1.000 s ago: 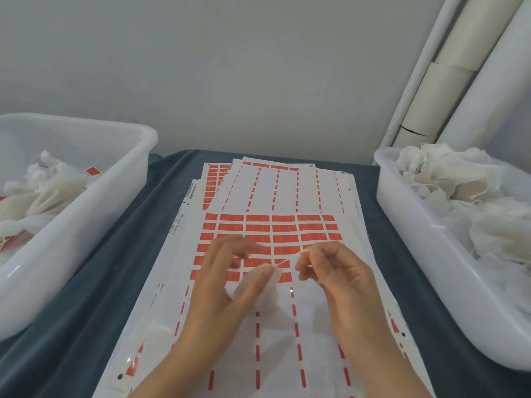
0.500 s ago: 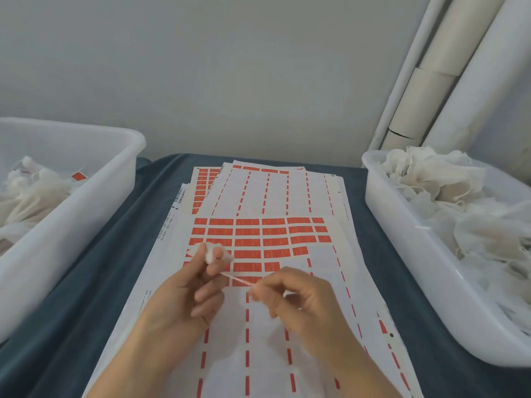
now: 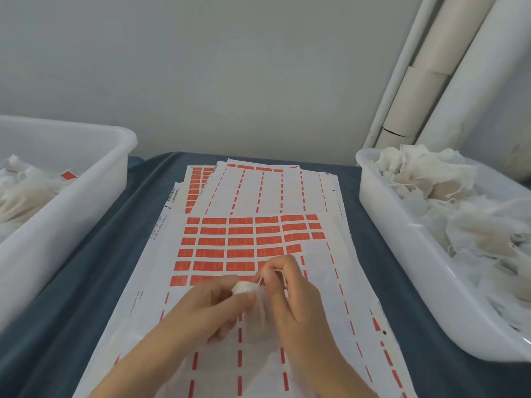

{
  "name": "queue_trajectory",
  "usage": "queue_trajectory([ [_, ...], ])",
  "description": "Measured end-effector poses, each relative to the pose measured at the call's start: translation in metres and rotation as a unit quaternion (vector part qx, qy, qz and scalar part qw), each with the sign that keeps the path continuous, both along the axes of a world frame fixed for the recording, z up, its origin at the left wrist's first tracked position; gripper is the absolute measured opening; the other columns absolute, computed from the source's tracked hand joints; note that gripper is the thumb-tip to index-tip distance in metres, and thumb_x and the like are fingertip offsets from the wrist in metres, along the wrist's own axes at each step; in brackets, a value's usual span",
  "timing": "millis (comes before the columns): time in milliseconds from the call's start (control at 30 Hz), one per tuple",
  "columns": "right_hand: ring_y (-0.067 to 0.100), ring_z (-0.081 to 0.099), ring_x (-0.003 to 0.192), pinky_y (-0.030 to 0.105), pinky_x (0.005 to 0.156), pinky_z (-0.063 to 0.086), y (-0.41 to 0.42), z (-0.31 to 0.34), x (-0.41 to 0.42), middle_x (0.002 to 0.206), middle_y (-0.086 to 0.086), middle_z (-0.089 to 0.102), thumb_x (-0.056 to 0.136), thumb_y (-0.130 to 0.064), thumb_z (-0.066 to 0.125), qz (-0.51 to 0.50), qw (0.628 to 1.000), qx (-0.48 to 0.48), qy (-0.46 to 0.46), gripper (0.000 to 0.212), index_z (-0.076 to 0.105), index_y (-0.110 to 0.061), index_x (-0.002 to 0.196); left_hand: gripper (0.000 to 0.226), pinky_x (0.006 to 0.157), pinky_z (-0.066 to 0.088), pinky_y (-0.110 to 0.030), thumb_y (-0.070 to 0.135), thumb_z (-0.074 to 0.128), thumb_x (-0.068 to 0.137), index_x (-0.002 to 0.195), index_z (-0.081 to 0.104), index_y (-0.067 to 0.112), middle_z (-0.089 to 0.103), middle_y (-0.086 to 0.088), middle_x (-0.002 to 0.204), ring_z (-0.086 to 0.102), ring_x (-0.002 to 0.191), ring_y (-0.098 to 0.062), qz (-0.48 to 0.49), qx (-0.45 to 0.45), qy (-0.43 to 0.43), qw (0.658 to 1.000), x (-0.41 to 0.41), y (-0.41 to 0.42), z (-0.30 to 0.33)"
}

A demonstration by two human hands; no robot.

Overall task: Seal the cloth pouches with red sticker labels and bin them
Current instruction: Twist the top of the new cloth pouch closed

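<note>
Nearest the camera, both forearms reach in over the sheets. The left hand [image 3: 214, 307] has its fingers curled around a small white pouch [image 3: 244, 288], pinching the bunched top between thumb and fingertips. The right hand [image 3: 290, 291] is just beside it, touching the pouch's thin cloth body that hangs between the two hands; its thumb and forefinger pinch the string [image 3: 260, 280] that rises from the pouch's neck. Both hands are held above the near half of the top sheet [image 3: 324, 285], where most labels are gone and only dashed red strips remain.

Just beyond the hands lies a block of red labels [image 3: 241, 241] in rows on that sheet; the nearest row is partly hidden by the fingers. Farther back, more sheets [image 3: 258, 188] are fanned beneath, one with a small red block at the far left.

All sheets rest on a blue cloth [image 3: 94, 254] covering the table.

To the left stands a white bin [image 3: 86, 179] holding pouches, one showing a red label [image 3: 69, 175]. To the right, another white bin [image 3: 402, 225] is heaped with loose cloth pouches [image 3: 448, 196].

Behind the right bin, pale tubes [image 3: 425, 90] lean against the grey wall [image 3: 201, 67].
</note>
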State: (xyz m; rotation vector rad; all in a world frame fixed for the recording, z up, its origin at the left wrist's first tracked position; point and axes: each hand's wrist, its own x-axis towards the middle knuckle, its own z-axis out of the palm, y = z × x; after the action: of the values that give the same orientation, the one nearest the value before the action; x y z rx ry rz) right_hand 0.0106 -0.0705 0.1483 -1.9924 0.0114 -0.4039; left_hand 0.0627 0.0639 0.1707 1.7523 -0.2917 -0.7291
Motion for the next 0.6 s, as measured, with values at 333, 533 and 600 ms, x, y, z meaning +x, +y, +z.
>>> queue_trajectory([
  [333,-0.008,0.053,0.098,0.002,0.076,0.042,-0.003,0.002,0.004,0.092,-0.023,0.061,0.084,-0.044,0.043,-0.007,1.0,0.011,-0.011,0.014,0.053,-0.037,0.091,0.034,0.05,0.041,-0.013,0.053,0.054,0.069,0.087,0.064,0.025,0.058,0.007,0.058,0.048,0.048,-0.004,-0.062,-0.046,-0.118,0.99,-0.002,-0.001,-0.01],
  [533,-0.007,0.057,0.097,0.007,0.076,0.047,-0.001,0.0,0.005,0.092,-0.025,0.062,0.082,-0.048,0.044,0.004,0.998,0.049,0.025,0.014,0.053,-0.039,0.086,0.026,0.052,0.042,-0.008,0.05,0.053,0.075,0.087,0.065,0.03,0.063,0.018,0.066,0.057,0.057,0.003,-0.073,-0.061,-0.151,0.984,-0.003,-0.001,-0.014],
  [600,-0.005,0.058,0.096,0.009,0.078,0.049,-0.001,0.002,0.005,0.09,-0.025,0.063,0.079,-0.049,0.046,0.001,0.996,0.07,0.046,0.015,0.055,-0.04,0.087,0.031,0.053,0.042,-0.008,0.055,0.053,0.07,0.085,0.065,0.031,0.063,0.019,0.066,0.057,0.057,0.004,-0.065,-0.056,-0.169,0.982,-0.003,-0.001,-0.013],
])
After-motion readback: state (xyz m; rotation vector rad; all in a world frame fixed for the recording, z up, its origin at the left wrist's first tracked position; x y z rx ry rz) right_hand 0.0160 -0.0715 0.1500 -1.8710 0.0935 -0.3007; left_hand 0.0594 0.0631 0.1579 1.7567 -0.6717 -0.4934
